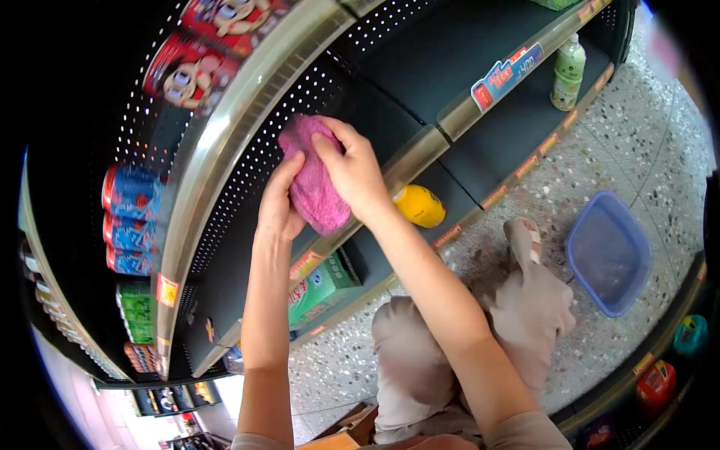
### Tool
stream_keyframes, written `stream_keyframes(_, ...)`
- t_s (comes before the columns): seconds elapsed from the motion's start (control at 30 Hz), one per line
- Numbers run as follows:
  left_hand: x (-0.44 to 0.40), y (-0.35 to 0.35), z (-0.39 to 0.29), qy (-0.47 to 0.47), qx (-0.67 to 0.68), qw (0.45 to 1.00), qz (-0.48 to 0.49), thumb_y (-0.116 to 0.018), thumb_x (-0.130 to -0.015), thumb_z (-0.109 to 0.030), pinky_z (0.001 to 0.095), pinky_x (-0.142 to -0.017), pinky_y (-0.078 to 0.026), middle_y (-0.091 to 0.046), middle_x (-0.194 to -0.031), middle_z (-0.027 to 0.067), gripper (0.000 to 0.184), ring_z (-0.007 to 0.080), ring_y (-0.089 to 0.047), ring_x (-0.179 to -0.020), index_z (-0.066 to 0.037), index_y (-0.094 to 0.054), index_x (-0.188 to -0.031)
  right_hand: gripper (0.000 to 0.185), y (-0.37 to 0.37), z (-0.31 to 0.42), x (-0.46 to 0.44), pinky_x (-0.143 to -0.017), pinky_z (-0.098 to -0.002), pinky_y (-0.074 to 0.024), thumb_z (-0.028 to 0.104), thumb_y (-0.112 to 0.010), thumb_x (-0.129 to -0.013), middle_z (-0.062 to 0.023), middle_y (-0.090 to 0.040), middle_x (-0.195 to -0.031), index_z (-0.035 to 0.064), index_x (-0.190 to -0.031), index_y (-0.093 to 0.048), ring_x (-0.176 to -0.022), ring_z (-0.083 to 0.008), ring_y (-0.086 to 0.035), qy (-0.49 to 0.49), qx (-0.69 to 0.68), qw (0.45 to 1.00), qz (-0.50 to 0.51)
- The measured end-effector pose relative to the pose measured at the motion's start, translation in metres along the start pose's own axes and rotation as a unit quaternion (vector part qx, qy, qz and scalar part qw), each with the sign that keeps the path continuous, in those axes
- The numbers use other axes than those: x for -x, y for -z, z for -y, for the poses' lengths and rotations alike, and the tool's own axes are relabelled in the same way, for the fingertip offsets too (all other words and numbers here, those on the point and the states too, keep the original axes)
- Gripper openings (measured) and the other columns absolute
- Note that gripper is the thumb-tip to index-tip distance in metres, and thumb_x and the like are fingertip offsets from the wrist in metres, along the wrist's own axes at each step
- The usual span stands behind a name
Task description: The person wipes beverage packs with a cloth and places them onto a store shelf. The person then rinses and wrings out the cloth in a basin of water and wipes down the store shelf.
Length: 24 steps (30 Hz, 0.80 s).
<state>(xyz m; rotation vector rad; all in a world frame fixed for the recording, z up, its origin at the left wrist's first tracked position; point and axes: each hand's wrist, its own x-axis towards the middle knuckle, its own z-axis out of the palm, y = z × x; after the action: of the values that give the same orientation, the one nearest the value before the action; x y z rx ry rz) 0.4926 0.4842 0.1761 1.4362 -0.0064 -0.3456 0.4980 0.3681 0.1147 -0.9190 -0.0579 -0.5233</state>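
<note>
Pink cloth (319,180) is bunched up in front of the shelving (517,139), near the yellow container (420,206), between two bare hands. The left hand (279,201) presses its thumb on the cloth, its other fingers mostly hidden behind; the right hand (352,169) pinches an edge between thumb and curled fingers. To my eye the step in hand is folding or gathering the cloth, and a next move calls for a firm hold from both sides. Counting, I make it one cloth and one yellow container. Near that container is one green carton (326,285); well apart from it are one pale bottle (568,75), three blue cans (131,191), two red packs (187,75) and, beyond one sandalled foot (523,234), one blue basin (611,255).
</note>
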Motion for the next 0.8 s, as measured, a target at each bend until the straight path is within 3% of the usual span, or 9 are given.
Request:
stream_keyframes(0.07,-0.01,-0.003,-0.001,0.002,0.037,0.999,-0.012,-0.053,-0.095,-0.023,0.0397,-0.093,-0.052,-0.064,-0.117,0.0145,0.037,0.0245,-0.064,-0.104,0.0,-0.055,-0.124,0.04,-0.002,-0.011,-0.005,-0.09,-0.0387,-0.0473,0.014,-0.062,-0.089,-0.0218,-0.06,-0.109,-0.0016,-0.124,-0.053,-0.101,-0.0365,-0.06,0.042,0.022,0.997,-0.054)
stream_keyframes(0.23,-0.065,0.017,-0.019,-0.027,0.033,0.998,0.052,-0.052,-0.091,-0.016,0.0392,-0.093,-0.052,-0.062,-0.121,0.0156,0.043,0.0279,-0.063,-0.106,0.002,-0.05,-0.13,0.039,0.027,0.009,-0.003,-0.09,-0.0421,-0.0471,0.01,-0.063,-0.086,-0.019,-0.055,-0.118,0.0023,-0.123,-0.054,-0.106,-0.0368,-0.057,0.199,0.117,0.972,-0.035)
stream_keyframes(0.33,-0.098,-0.015,-0.027,-0.188,-0.192,0.953,-0.141,-0.062,-0.089,-0.014,0.0337,-0.093,-0.051,-0.061,-0.122,0.0146,0.049,0.0223,-0.062,-0.108,0.001,-0.048,-0.134,0.024,0.069,0.016,-0.011,-0.087,-0.0405,-0.0483,0.004,-0.061,-0.085,-0.017,-0.061,-0.107,0.0002,-0.109,-0.062,-0.099,-0.0357,-0.059,0.176,0.135,0.975,0.006)
stream_keyframes(0.4,-0.128,-0.015,-0.038,-0.277,-0.291,0.902,-0.157,-0.068,-0.087,-0.015,0.0325,-0.093,-0.05,-0.059,-0.126,0.0128,0.056,0.0212,-0.06,-0.111,-0.001,-0.046,-0.137,0.022,0.087,0.01,-0.008,-0.087,-0.0411,-0.0483,0.002,-0.061,-0.086,-0.017,-0.061,-0.107,-0.0001,-0.108,-0.063,-0.099,-0.0355,-0.059,0.172,0.14,0.975,-0.018)
stream_keyframes(0.47,-0.156,-0.012,-0.05,-0.367,-0.404,0.819,-0.18,-0.073,-0.086,-0.02,0.0316,-0.091,-0.048,-0.059,-0.127,0.0109,0.055,0.0177,-0.058,-0.109,-0.005,-0.052,-0.133,0.022,0.089,0.007,-0.001,-0.088,-0.0427,-0.0481,0.002,-0.06,-0.086,-0.0167,-0.06,-0.112,0.0002,-0.108,-0.063,-0.101,-0.0362,-0.058,0.164,0.129,0.978,-0.014)
stream_keyframes(0.57,-0.175,-0.028,-0.058,-0.383,-0.569,0.686,-0.243,-0.073,-0.087,-0.023,0.0322,-0.093,-0.047,-0.062,-0.124,0.0098,0.045,0.0189,-0.058,-0.11,-0.004,-0.059,-0.124,0.023,0.085,0.007,-0.004,-0.087,-0.0422,-0.0489,0.002,-0.063,-0.084,-0.0161,-0.059,-0.11,-0.0011,-0.106,-0.064,-0.102,-0.0355,-0.057,0.192,0.162,0.968,0.016)
stream_keyframes(0.6,-0.183,-0.032,-0.052,-0.405,-0.62,0.613,-0.274,-0.073,-0.086,-0.022,0.0351,-0.092,-0.047,-0.065,-0.117,0.0096,0.035,0.0233,-0.06,-0.106,-0.005,-0.064,-0.116,0.024,0.085,0.004,-0.004,-0.086,-0.0419,-0.0496,0.002,-0.065,-0.082,-0.0161,-0.059,-0.109,-0.002,-0.106,-0.063,-0.101,-0.0352,-0.058,0.201,0.166,0.965,0.019)
stream_keyframes(0.7,-0.205,-0.016,-0.052,-0.57,-0.714,0.37,-0.17,-0.073,-0.084,-0.018,0.039,-0.09,-0.049,-0.065,-0.112,0.0112,0.037,0.0284,-0.061,-0.103,-0.009,-0.064,-0.118,0.024,0.088,0.003,-0.005,-0.086,-0.0419,-0.0502,0.001,-0.065,-0.082,-0.0159,-0.059,-0.11,-0.0021,-0.106,-0.063,-0.1,-0.0352,-0.058,0.203,0.161,0.966,0.017)
stream_keyframes(0.8,-0.22,-0.018,-0.057,-0.591,-0.733,0.279,-0.188,-0.072,-0.081,-0.012,0.0412,-0.087,-0.049,-0.062,-0.114,0.0115,0.043,0.032,-0.06,-0.102,-0.014,-0.064,-0.124,0.025,0.089,0.003,-0.005,-0.085,-0.0423,-0.0507,0.002,-0.066,-0.082,-0.0156,-0.059,-0.11,-0.0023,-0.106,-0.064,-0.099,-0.035,-0.059,0.204,0.158,0.966,0.017)
